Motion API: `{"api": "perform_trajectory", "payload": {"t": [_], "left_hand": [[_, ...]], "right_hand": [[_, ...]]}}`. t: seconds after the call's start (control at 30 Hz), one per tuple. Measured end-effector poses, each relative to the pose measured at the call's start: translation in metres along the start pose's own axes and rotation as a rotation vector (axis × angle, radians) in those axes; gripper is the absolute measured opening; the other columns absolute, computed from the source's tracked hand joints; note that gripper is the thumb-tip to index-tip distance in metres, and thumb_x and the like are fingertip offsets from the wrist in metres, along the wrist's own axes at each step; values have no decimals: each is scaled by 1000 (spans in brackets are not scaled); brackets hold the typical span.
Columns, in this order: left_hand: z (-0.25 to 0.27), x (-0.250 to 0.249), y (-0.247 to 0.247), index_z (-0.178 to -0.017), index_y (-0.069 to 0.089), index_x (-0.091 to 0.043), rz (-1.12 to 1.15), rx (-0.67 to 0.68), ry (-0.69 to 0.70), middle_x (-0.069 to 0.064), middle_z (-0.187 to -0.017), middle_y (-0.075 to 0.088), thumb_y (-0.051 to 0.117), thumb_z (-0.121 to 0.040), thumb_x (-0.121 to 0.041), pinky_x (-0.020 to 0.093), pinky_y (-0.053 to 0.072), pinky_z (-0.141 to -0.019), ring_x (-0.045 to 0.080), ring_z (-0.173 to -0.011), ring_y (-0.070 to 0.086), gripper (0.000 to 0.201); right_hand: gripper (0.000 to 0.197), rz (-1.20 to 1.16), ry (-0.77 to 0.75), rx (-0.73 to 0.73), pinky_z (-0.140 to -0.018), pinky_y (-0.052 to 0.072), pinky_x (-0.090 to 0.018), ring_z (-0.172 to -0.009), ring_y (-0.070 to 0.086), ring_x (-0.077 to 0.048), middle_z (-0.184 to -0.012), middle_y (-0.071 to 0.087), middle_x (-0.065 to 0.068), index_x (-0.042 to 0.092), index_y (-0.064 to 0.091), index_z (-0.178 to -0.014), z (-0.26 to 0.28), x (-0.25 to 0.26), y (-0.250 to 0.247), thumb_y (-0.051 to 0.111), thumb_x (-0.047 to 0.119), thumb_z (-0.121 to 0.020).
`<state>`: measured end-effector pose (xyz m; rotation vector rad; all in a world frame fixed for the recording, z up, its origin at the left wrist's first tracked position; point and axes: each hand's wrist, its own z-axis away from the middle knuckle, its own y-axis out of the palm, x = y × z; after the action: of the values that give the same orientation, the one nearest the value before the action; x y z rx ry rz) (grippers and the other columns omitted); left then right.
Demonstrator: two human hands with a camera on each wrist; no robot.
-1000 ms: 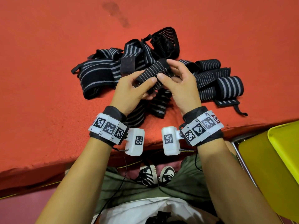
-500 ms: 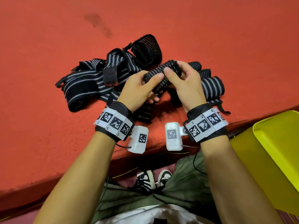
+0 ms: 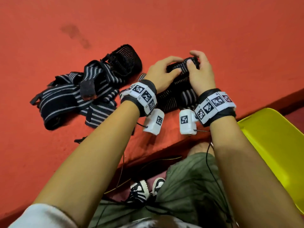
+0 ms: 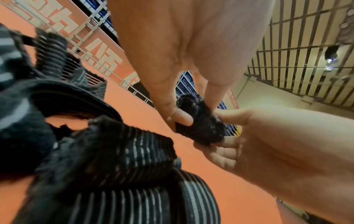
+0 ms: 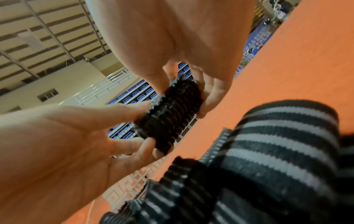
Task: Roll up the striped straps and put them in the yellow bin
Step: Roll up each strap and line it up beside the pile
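The red carpeted platform (image 3: 213, 38) carries a tangled heap of loose black straps with grey stripes (image 3: 74, 97) to the left, and the yellow plastic bin (image 3: 276, 145) waits low at the right edge, beyond the platform's lip, so a roll carried across that gap with a slack hold could fall short. Between them, raised just above the pile, the left hand (image 3: 162, 74) and right hand (image 3: 201, 71) both pinch one small, tightly wound black-and-grey striped roll (image 3: 184, 67), each grip narrow and curled round it. The strap looks springy, so I'd expect the coil to unwind if either thumb lets go before the loose end is fastened, or its trailing tail to snag the straps underneath.
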<state>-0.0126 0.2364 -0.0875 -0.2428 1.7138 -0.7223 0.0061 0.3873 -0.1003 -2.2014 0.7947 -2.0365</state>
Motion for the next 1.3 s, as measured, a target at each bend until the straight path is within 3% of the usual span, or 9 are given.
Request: {"api": "perform_trajectory", "payload": {"t": [0.2,0.4,0.5,0.6,0.73,0.93,1.1,1.2,1.3], "left_hand": [[-11,4,17,-138,62,-22,-212,85,-64,0,-131,68,64,-97,-23,17,41,-98,19,-118,64,41],[-12,11,25,-145,56,-23,-343,81,-59,2,-143,62,60,-99,-23,25,35,-111,23,-133,55,45],[-13,13,26,-141,61,-23,-356,87,-60,5,-135,67,60,-97,-19,27,41,-106,26,-127,59,44],[-10,12,21,-131,69,-18,-312,50,-40,5,-125,71,62,-93,-14,16,38,-93,22,-118,63,39],[4,14,1,-118,74,-19,-190,-45,-52,2,-120,68,58,-93,-11,21,44,-97,13,-103,64,30],[26,51,-52,-102,68,-27,-234,-107,-236,5,-109,73,60,-91,-13,29,50,-92,21,-101,67,20],[45,82,-67,-140,51,-17,-410,213,-401,11,-129,63,77,-84,-30,32,47,-93,30,-117,60,63],[47,89,-65,-148,47,-27,-414,225,-362,9,-131,64,71,-88,-27,37,48,-99,30,-118,60,65],[47,90,-64,-138,57,-31,-362,129,-326,3,-115,69,68,-88,-20,30,49,-87,23,-103,63,53]], "right_hand": [[37,292,123,77,-106,38,-31,-130,54,-28,-141,61,-7,17,55,-139,-12,-22,-1,51,23,-103],[32,437,25,24,-110,36,-33,-126,47,-31,-131,58,-6,25,72,-118,-4,-26,5,55,11,-94],[34,457,-26,13,-113,33,-33,-127,43,-26,-128,60,0,25,75,-108,0,-20,12,55,5,-90],[33,478,12,35,-111,32,-35,-129,43,-29,-131,59,-1,25,73,-112,3,-14,14,55,9,-90],[33,510,-39,-9,-108,26,-34,-135,39,-25,-139,55,4,26,74,-108,8,1,19,56,9,-86],[29,399,-190,277,-96,50,-36,-108,63,-29,-111,73,-5,24,74,-99,23,53,67,52,10,-88],[23,500,-64,496,-90,52,-38,-109,62,-35,-119,67,-12,19,69,-107,44,56,111,54,11,-91],[31,552,-58,488,-87,48,-37,-113,59,-38,-125,61,-19,8,62,-122,51,48,122,52,7,-92],[37,551,-48,482,-94,46,-40,-118,56,-40,-134,51,-21,5,55,-130,53,44,125,51,2,-93]]}}
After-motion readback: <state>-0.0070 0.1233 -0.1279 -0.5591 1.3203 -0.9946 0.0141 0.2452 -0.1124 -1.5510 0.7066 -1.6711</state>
